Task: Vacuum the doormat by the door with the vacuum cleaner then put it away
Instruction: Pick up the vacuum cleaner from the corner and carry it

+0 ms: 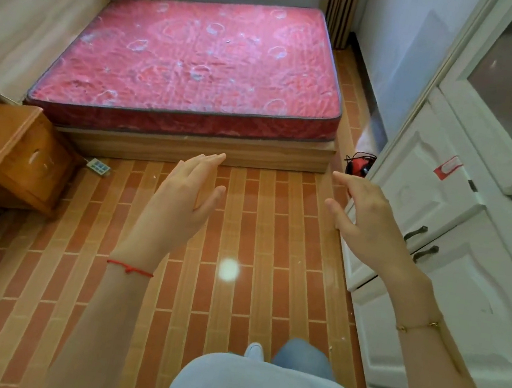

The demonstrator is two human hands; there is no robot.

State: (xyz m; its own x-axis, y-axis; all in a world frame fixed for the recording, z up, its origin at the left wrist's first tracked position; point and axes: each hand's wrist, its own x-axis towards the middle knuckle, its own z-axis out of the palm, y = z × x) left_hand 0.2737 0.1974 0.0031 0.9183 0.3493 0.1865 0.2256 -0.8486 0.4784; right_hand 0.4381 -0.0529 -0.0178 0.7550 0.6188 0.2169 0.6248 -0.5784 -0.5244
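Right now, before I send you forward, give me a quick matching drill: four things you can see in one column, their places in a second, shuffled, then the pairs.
Things:
1. mattress
2. wooden nightstand
3. red and black object
4. power strip

Places:
A. on the floor just right of the nightstand
B. on the floor between the bed's right corner and the white cabinet
C. on the wooden bed base, far end of the room
D. at the left, near the bed's foot

Pairs: 1-C, 2-D, 3-B, 4-A
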